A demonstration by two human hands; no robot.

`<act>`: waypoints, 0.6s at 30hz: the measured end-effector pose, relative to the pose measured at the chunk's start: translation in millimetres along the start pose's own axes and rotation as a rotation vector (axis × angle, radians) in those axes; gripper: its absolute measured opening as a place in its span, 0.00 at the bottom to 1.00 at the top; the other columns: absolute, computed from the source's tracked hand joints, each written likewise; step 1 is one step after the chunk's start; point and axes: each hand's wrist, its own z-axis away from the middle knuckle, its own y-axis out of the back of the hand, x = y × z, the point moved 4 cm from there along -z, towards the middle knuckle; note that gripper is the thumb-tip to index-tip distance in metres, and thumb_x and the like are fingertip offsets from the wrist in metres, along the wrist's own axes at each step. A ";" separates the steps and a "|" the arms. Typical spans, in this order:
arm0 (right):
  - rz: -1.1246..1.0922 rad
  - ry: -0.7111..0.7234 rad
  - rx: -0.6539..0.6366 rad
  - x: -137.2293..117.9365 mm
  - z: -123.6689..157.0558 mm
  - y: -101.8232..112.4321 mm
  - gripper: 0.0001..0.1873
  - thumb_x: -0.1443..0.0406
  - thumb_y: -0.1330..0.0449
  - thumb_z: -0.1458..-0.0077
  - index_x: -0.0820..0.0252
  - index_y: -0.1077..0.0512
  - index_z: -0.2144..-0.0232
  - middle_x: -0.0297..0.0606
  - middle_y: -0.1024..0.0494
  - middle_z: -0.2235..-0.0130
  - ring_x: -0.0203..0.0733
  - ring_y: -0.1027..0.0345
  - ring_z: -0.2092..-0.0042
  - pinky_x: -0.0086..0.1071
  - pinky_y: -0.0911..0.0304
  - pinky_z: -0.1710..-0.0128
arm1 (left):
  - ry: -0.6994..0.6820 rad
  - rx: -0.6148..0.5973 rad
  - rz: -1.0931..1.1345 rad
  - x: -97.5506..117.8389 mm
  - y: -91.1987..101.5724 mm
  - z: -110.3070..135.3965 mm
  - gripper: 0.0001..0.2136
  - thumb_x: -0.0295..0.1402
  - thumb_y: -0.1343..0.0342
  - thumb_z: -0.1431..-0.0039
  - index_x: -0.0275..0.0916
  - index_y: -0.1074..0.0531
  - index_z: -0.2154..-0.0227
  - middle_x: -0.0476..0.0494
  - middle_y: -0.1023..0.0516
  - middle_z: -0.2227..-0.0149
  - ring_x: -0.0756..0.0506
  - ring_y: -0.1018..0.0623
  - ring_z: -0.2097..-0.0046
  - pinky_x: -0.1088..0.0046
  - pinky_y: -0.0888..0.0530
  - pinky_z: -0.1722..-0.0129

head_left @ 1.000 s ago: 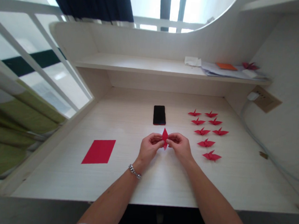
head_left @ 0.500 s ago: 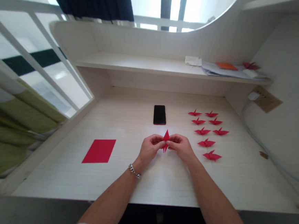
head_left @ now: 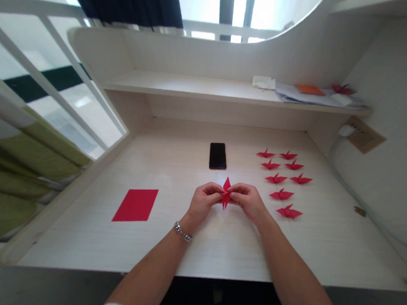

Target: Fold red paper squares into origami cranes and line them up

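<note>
Both my hands meet over the middle of the white desk and pinch a small folded red paper piece. My left hand, with a metal bracelet on its wrist, grips the piece from the left with closed fingers. My right hand grips it from the right, fingers closed too. The piece's pointed tip sticks up between the fingertips and a narrow end pokes out below. A flat red paper sheet lies to the left of my hands.
Several finished red paper cranes stand in two rows at the right. A black phone lies beyond my hands. The upper shelf holds papers. A wall socket with a cable is at the right; a white railing stands left.
The red tip showing above my fingers has become shorter, and my fingertips have closed in tighter around the piece. My hands have stayed in the same place.
</note>
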 end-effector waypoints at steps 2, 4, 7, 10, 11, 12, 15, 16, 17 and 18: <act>0.011 -0.013 0.020 -1.2 0.3 0.5 0.12 0.61 0.30 0.61 0.63 0.22 0.73 0.38 0.21 0.72 0.40 0.27 0.70 0.36 0.29 0.65 | -0.046 0.005 -0.070 2.4 -0.3 0.2 0.05 0.26 0.36 0.58 0.34 0.24 0.75 0.47 0.22 0.74 0.50 0.24 0.71 0.74 0.26 0.68; 0.043 -0.012 0.054 -1.5 0.0 1.5 0.12 0.61 0.30 0.62 0.62 0.23 0.74 0.37 0.21 0.73 0.39 0.27 0.71 0.35 0.29 0.66 | -0.076 0.004 -0.139 3.8 -0.5 0.1 0.04 0.25 0.37 0.58 0.34 0.23 0.75 0.46 0.22 0.74 0.50 0.24 0.71 0.74 0.26 0.68; 0.109 0.025 0.085 -1.7 -1.1 3.0 0.14 0.63 0.28 0.66 0.62 0.24 0.74 0.35 0.22 0.74 0.39 0.28 0.72 0.34 0.30 0.68 | -0.067 0.005 -0.159 2.3 0.7 -0.5 0.05 0.25 0.37 0.58 0.34 0.23 0.74 0.46 0.21 0.73 0.49 0.24 0.71 0.73 0.25 0.67; 0.167 0.078 0.089 -2.2 -1.9 4.2 0.14 0.62 0.28 0.65 0.61 0.26 0.75 0.35 0.23 0.74 0.39 0.29 0.72 0.34 0.30 0.69 | -0.036 0.002 -0.110 -1.6 2.6 -1.7 0.07 0.27 0.37 0.56 0.34 0.23 0.71 0.45 0.21 0.71 0.48 0.23 0.70 0.71 0.24 0.66; 0.185 0.095 0.087 -2.4 -2.1 4.5 0.14 0.62 0.28 0.65 0.61 0.26 0.75 0.35 0.23 0.74 0.39 0.29 0.72 0.33 0.31 0.69 | -0.033 0.002 -0.104 -2.8 3.2 -2.2 0.07 0.29 0.36 0.56 0.34 0.24 0.70 0.44 0.21 0.71 0.48 0.23 0.69 0.70 0.24 0.66; 0.201 0.108 0.084 -2.6 -2.3 4.6 0.14 0.62 0.28 0.64 0.61 0.26 0.74 0.35 0.23 0.74 0.38 0.29 0.72 0.33 0.31 0.69 | -0.037 0.004 -0.106 -3.6 3.8 -2.8 0.08 0.30 0.35 0.56 0.34 0.24 0.70 0.44 0.21 0.71 0.48 0.23 0.69 0.71 0.24 0.66; 0.219 0.128 0.079 -2.6 -2.6 4.6 0.15 0.62 0.28 0.64 0.61 0.27 0.74 0.34 0.23 0.74 0.38 0.30 0.73 0.32 0.32 0.70 | -0.061 0.022 -0.125 -4.8 5.4 -4.5 0.11 0.32 0.33 0.58 0.34 0.25 0.71 0.44 0.22 0.71 0.49 0.23 0.70 0.72 0.25 0.67; 0.215 0.129 0.080 -2.6 -2.7 4.4 0.16 0.62 0.28 0.65 0.61 0.28 0.74 0.34 0.23 0.74 0.38 0.30 0.73 0.32 0.32 0.70 | -0.068 0.028 -0.126 -5.0 5.9 -5.0 0.12 0.32 0.32 0.58 0.34 0.26 0.71 0.44 0.22 0.72 0.49 0.23 0.71 0.72 0.25 0.68; 0.207 0.128 0.081 -2.5 -2.6 4.2 0.16 0.62 0.28 0.65 0.61 0.28 0.74 0.34 0.23 0.75 0.37 0.30 0.73 0.32 0.32 0.71 | -0.072 0.034 -0.127 -5.3 6.3 -5.3 0.12 0.33 0.32 0.59 0.34 0.26 0.71 0.44 0.22 0.72 0.49 0.23 0.71 0.72 0.25 0.68; 0.199 0.124 0.080 -2.4 -2.5 3.9 0.16 0.62 0.28 0.66 0.61 0.28 0.74 0.33 0.23 0.75 0.37 0.30 0.73 0.31 0.32 0.71 | -0.076 0.039 -0.129 -5.5 6.8 -5.5 0.13 0.34 0.32 0.59 0.34 0.26 0.71 0.44 0.22 0.71 0.48 0.23 0.71 0.72 0.25 0.68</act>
